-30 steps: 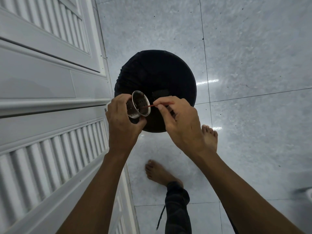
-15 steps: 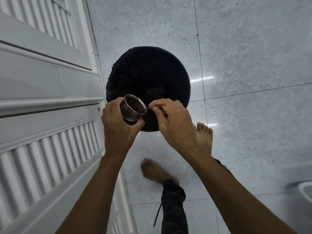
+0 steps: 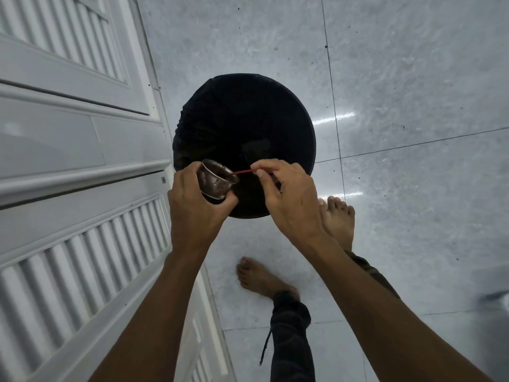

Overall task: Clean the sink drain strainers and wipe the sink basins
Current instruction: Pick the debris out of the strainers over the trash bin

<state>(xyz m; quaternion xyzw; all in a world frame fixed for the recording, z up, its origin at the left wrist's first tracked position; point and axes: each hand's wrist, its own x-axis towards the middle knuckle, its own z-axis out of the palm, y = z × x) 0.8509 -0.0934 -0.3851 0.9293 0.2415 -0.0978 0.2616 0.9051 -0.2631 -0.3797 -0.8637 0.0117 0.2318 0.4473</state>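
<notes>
My left hand (image 3: 195, 213) grips a small metal cup-shaped drain strainer (image 3: 216, 181), its mouth tilted up and to the right, with dark grime inside. My right hand (image 3: 286, 199) pinches a thin red stick (image 3: 243, 171) whose tip reaches into the strainer's mouth. Both hands hover over the near rim of a round black bin (image 3: 245, 128) lined with a dark bag, standing on the floor. No sink is in view.
White louvred cabinet doors (image 3: 77, 161) run along the left, close to the bin. Pale grey floor tiles (image 3: 413, 106) spread to the right. My bare feet (image 3: 261, 279) stand just behind the bin. A white object (image 3: 498, 297) shows at the right edge.
The strainer's mouth has tipped from facing me to facing up and right, and the red stick's tip has stayed in it. The view has shifted slightly.
</notes>
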